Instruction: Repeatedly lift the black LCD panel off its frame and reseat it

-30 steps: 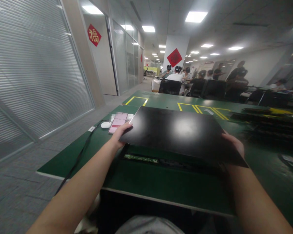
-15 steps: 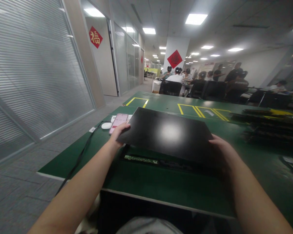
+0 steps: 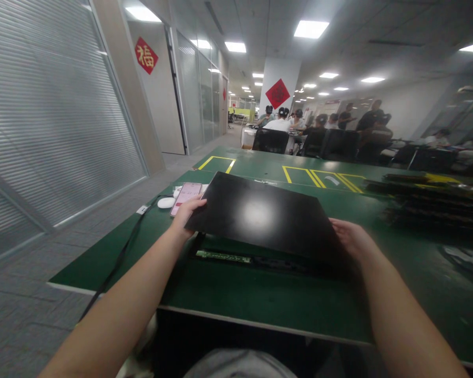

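Observation:
A flat, glossy black screen panel [image 3: 256, 212] is tilted above the green table, with a bright light reflected in its face. At its left edge, my left hand [image 3: 189, 212] is closed, thumb on top and the other fingers hidden underneath. My right hand [image 3: 350, 239] is at the right edge, fingertips against the side; part of that hand is in shadow. Below the panel's near edge, a narrow green circuit board strip [image 3: 223, 256] shows within a dark part, mostly covered by the panel. A phone [image 3: 186, 197] lies just beyond my left hand.
White rounded items [image 3: 166, 202] and a black cable [image 3: 122, 254] lie on the left of the green table [image 3: 260, 307]. Stacked dark panels [image 3: 421, 205] are at the right. Yellow tape outlines [image 3: 303, 176] mark the far side. Several people [image 3: 284, 123] sit beyond.
My right hand's fingers have shifted along the panel's right edge and look straighter. The panel's right side has moved slightly left in view. My left hand keeps its hold; the whole view has shifted a little.

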### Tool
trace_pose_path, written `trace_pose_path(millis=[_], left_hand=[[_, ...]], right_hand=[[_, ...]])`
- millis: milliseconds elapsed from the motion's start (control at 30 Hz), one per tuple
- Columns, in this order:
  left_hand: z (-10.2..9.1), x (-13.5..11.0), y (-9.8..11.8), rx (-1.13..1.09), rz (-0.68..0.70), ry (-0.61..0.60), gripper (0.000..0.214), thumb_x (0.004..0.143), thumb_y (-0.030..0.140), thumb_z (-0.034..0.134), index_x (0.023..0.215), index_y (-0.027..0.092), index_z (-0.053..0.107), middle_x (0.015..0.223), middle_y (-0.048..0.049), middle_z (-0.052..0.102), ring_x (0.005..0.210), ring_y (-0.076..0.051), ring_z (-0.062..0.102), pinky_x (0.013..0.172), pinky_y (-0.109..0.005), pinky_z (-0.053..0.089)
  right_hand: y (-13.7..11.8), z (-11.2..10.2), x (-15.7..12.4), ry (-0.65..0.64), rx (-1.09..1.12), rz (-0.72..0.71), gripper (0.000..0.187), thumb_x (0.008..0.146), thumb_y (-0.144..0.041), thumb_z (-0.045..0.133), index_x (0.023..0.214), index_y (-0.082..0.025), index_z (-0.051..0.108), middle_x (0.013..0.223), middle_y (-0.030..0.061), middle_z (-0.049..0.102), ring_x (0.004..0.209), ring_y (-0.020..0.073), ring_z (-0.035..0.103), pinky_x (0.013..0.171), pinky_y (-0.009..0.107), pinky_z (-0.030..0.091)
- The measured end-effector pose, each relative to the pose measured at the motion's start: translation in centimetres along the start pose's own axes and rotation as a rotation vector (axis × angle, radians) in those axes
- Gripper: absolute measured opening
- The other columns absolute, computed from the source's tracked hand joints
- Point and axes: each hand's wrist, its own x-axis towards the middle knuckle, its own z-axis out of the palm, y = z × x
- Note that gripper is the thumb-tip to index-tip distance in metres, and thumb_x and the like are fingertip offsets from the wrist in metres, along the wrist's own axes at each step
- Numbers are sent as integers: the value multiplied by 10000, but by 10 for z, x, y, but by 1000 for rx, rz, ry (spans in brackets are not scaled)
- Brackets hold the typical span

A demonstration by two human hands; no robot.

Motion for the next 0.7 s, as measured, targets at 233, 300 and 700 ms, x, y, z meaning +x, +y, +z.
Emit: trace_pose_path(millis=[233, 300, 700], left_hand=[[-8, 6, -1, -29, -1, 34, 378, 631, 116, 685, 1006, 111, 734, 854, -67, 776, 701, -213, 712, 651, -289, 572], [-9, 7, -1, -27, -2, 37, 419, 628, 114, 692, 1046, 100, 724, 880, -76, 777, 724, -219, 716, 675, -296, 577], [4, -5, 13, -37, 59, 111, 427, 629, 124, 670, 1051, 139, 731, 811, -43, 762, 789, -252, 721, 730, -333, 590]], right_hand=[[-1, 1, -2, 72, -83, -50, 434, 783, -141, 561, 1212, -206, 544, 779, 72, 721, 655, 179, 689, 544, 251, 537], [-1, 2, -3, 79, -115, -52, 465, 785, -152, 561, 1246, -210, 536, 798, 81, 730, 683, 187, 700, 566, 260, 542], [-2, 4, -10, 36, -137, -164, 543, 758, -258, 585, 1300, -244, 555, 891, 88, 761, 818, 226, 712, 653, 302, 530]])
